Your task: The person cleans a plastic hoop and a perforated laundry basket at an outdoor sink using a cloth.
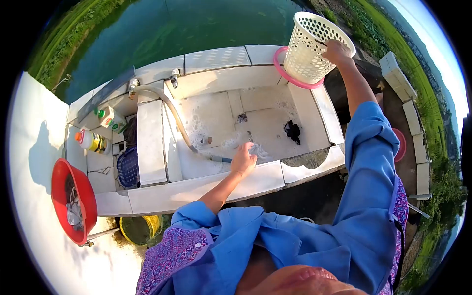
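My right hand (pixel 338 52) grips the rim of a white perforated plastic basket (pixel 306 55), which stands tilted at the far right corner of the tiled wash basin (pixel 201 191). Below the basket shows a pink plastic rim (pixel 301 82). My left hand (pixel 243 160) hovers by the basin's front wall with loosely bent fingers apart and nothing visible in it. Just beyond its fingertips lies a whitish cloth (pixel 259 151) in the shallow soapy water. Farther right in the basin is a small black cloth (pixel 292 132).
A hose (pixel 173 109) runs from a tap into the basin. At left are a bottle with an orange cap (pixel 93 141), a carton (pixel 112 119), a blue basket (pixel 128 168) and a red basin (pixel 90 201) holding cloth. Green water (pixel 196 27) lies beyond the far wall.
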The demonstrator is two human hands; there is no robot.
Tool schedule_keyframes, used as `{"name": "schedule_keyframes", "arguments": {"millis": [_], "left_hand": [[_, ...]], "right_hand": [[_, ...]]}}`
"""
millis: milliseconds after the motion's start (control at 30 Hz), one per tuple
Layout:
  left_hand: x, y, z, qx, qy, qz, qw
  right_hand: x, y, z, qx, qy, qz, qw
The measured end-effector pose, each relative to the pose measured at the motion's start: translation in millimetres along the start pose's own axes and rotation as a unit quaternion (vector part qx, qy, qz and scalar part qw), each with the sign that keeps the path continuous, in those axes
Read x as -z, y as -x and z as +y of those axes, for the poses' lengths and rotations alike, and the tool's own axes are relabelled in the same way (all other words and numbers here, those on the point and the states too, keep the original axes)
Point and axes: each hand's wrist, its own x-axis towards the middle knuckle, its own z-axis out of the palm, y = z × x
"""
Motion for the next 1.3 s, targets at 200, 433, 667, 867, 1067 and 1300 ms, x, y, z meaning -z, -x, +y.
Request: {"name": "schedule_keyframes", "arguments": {"millis": [200, 433, 667, 867, 1067, 1300], "left_hand": [[-5.4, -7.9, -21.3, -0.054, 0.065, -0.007, 0.996], [-13.7, -19.9, -36.6, -0.075, 0.074, -0.033, 0.994], [53.0, -12.3, 13.6, -0.069, 0.175, 0.056, 0.981], [136.5, -6.6, 72.2, -0.341, -0.057, 0.253, 0.904], [155.7, -6.8, 76.1, -0.346, -0.201, 0.082, 0.913], [149.7, -8.5, 14.7, -0.100, -0.074, -0.027, 0.992]], "right_hand": [[-18.9, 3.7, 11.3, 0.012, 0.044, 0.043, 0.998], [51.3, 38.2, 23.5, 0.054, 0.074, 0.118, 0.989], [105.3, 109.0, -13.6, 0.221, 0.062, 0.108, 0.967], [17.5, 140.4, -107.5, 0.370, 0.010, 0.014, 0.929], [-2.9, 147.3, -170.9, 0.418, -0.016, -0.102, 0.902], [-37.8, 162.3, -106.8, 0.183, -0.276, -0.043, 0.943]]}}
